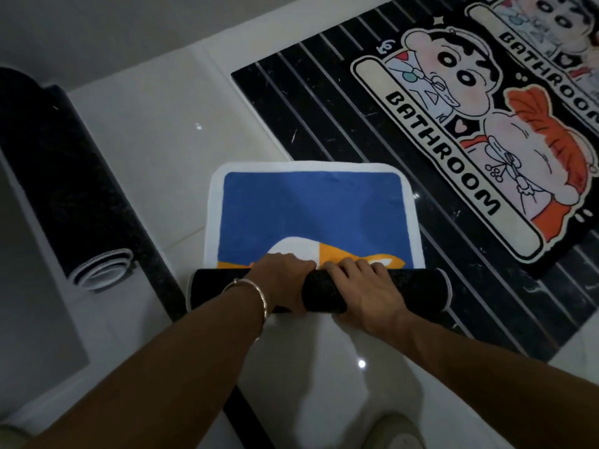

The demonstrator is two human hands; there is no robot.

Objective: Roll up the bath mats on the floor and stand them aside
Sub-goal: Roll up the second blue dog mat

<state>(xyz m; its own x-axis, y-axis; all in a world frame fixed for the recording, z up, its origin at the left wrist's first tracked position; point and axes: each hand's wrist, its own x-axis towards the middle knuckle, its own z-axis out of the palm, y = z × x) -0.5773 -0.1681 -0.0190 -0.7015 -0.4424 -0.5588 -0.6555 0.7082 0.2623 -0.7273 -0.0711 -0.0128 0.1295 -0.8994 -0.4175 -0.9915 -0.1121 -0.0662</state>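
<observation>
Left hand (pixel 285 277) and right hand (pixel 366 286) both grip the rolled end of the blue mat (pixel 311 205), fingers curled over it. A rolled mat (pixel 58 157) lies to its left and a cartoon mat (pixel 453 131) to its right, seemingly flat.

white tile floor (pixel 155 131) | blue mat (pixel 308 205) half-rolled | rolled mat (pixel 64 176) left | cartoon mat (pixel 470 140), maybe two

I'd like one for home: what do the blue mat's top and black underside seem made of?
The blue mat looks topped with short matte plush fabric: soft face, fuzzy white border. The black underside, outermost on the rolled part, seems a rubbery non-slip backing, judging by its fine pebbly speckle.
</observation>
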